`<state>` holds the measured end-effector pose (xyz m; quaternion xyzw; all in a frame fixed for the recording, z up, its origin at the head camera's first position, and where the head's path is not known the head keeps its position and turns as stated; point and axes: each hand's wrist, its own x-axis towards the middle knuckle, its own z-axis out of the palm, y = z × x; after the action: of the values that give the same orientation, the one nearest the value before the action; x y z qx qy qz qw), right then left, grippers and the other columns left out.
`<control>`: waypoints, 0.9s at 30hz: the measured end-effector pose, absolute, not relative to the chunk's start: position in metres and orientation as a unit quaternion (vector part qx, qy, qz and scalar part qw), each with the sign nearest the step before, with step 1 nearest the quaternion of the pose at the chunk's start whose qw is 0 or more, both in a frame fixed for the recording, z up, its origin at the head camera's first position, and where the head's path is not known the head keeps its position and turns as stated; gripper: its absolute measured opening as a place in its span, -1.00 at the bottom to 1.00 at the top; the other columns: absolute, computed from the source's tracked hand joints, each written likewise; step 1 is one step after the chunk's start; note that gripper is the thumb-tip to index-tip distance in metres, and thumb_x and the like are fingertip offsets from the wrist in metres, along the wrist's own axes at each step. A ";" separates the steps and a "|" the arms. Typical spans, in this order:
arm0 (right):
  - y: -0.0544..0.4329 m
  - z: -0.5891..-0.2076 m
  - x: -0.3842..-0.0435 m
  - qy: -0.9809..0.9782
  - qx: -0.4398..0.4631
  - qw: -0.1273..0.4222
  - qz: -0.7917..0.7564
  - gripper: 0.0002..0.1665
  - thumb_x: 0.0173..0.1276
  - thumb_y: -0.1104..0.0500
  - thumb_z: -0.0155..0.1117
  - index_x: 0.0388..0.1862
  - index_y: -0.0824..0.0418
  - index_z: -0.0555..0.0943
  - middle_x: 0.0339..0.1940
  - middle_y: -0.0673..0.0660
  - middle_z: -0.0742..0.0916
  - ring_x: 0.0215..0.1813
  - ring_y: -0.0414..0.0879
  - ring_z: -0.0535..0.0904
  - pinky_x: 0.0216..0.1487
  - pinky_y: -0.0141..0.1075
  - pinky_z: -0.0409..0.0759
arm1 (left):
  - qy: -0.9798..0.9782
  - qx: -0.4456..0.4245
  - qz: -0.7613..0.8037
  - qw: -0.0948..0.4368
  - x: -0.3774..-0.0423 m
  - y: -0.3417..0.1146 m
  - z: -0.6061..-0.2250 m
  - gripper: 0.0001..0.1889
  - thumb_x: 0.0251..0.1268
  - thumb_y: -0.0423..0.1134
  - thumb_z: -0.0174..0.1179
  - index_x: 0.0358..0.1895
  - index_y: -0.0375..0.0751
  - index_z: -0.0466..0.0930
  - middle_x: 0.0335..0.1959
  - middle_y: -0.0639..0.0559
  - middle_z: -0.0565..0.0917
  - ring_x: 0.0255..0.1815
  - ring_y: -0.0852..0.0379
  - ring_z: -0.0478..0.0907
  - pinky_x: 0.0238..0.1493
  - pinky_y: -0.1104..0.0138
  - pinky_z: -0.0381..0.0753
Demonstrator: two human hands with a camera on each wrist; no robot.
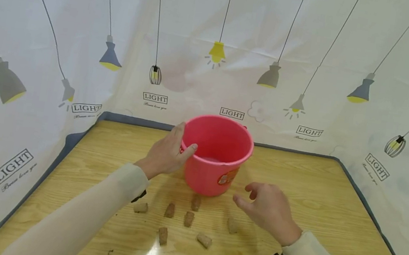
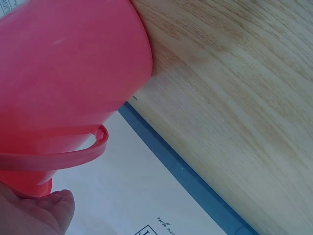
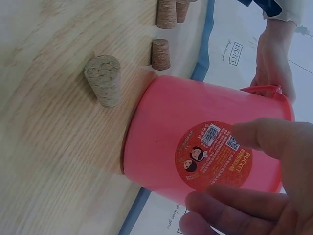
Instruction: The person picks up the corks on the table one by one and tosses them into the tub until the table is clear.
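A pink plastic bucket (image 1: 203, 177) stands upright on the wooden table. My left hand (image 1: 167, 152) grips its rim on the left side, thumb over the edge. In the left wrist view the bucket's pink handle (image 2: 63, 159) hangs near that hand. To the right of the bucket my right hand (image 1: 269, 210) hovers with loosely bent fingers and holds nothing. Several corks lie in front of the bucket; the pale cork (image 1: 232, 225) is nearest my right hand, and a brown cork (image 1: 195, 203) lies close to the bucket's base. The bucket's floor is mostly hidden.
More corks, such as a pale cork (image 1: 204, 240) and a brown cork (image 1: 162, 236), lie toward the front of the table (image 1: 309, 247). A white sheet (image 1: 197, 13) printed with lamps rises behind and on both sides. A round red label (image 3: 210, 156) is on the bucket.
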<state>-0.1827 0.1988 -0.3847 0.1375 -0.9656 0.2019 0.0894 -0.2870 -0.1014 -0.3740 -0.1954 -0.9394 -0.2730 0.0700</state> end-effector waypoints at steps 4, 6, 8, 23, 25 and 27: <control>0.197 -0.387 -0.182 -0.969 0.136 0.080 0.193 -0.53 0.24 -0.14 0.51 -0.16 0.25 0.79 -0.42 0.04 0.77 -0.43 -0.19 0.62 -0.45 -0.28 0.59 | -0.941 -0.196 -0.267 0.070 -0.287 -0.102 -0.375 -0.07 0.52 0.23 -0.06 0.66 -0.27 -0.22 0.58 -0.17 0.17 0.33 -0.14 0.41 0.18 -0.06 0.62; 0.196 -0.390 -0.182 -0.970 0.137 0.076 0.184 -0.54 0.24 -0.14 0.51 -0.17 0.23 0.79 -0.45 0.03 0.76 -0.46 -0.20 0.60 -0.46 -0.30 0.58 | -0.942 -0.196 -0.265 0.069 -0.287 -0.102 -0.375 -0.07 0.52 0.24 -0.07 0.66 -0.27 -0.23 0.58 -0.18 0.16 0.34 -0.15 0.41 0.19 -0.06 0.61; 0.195 -0.392 -0.182 -0.973 0.138 0.069 0.174 -0.56 0.23 -0.13 0.51 -0.19 0.22 0.79 -0.48 0.00 0.73 -0.47 -0.22 0.57 -0.47 -0.31 0.56 | -0.942 -0.196 -0.264 0.068 -0.287 -0.102 -0.375 -0.07 0.52 0.24 -0.07 0.66 -0.27 -0.24 0.59 -0.18 0.15 0.35 -0.15 0.40 0.20 -0.06 0.61; 0.185 -0.407 -0.179 -0.976 0.159 0.048 0.139 -0.55 0.12 -0.13 0.59 -0.36 0.26 0.78 -0.66 -0.03 0.66 -0.62 -0.26 0.50 -0.49 -0.25 0.60 | -0.942 -0.192 -0.267 0.069 -0.289 -0.101 -0.375 -0.06 0.51 0.24 -0.06 0.66 -0.25 -0.23 0.60 -0.17 0.15 0.37 -0.15 0.38 0.19 -0.06 0.61; 0.184 -0.408 -0.179 -0.976 0.157 0.041 0.143 -0.57 0.11 -0.12 0.61 -0.40 0.25 0.78 -0.68 -0.04 0.64 -0.64 -0.26 0.47 -0.53 -0.27 0.56 | -0.942 -0.190 -0.268 0.067 -0.289 -0.101 -0.375 -0.06 0.51 0.24 -0.06 0.67 -0.25 -0.24 0.60 -0.16 0.14 0.37 -0.15 0.38 0.19 -0.07 0.61; 0.183 -0.410 -0.178 -0.977 0.156 0.035 0.142 -0.59 0.11 -0.12 0.61 -0.46 0.22 0.75 -0.70 -0.07 0.61 -0.66 -0.26 0.44 -0.56 -0.30 0.51 | -0.942 -0.189 -0.268 0.066 -0.288 -0.102 -0.375 -0.06 0.51 0.24 -0.06 0.67 -0.25 -0.24 0.61 -0.17 0.13 0.38 -0.16 0.38 0.20 -0.07 0.60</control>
<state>-0.1785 0.1830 -0.4100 0.1558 -0.9769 0.1418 0.0352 -0.2884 -0.1015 -0.3746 -0.1894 -0.9423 -0.2680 0.0662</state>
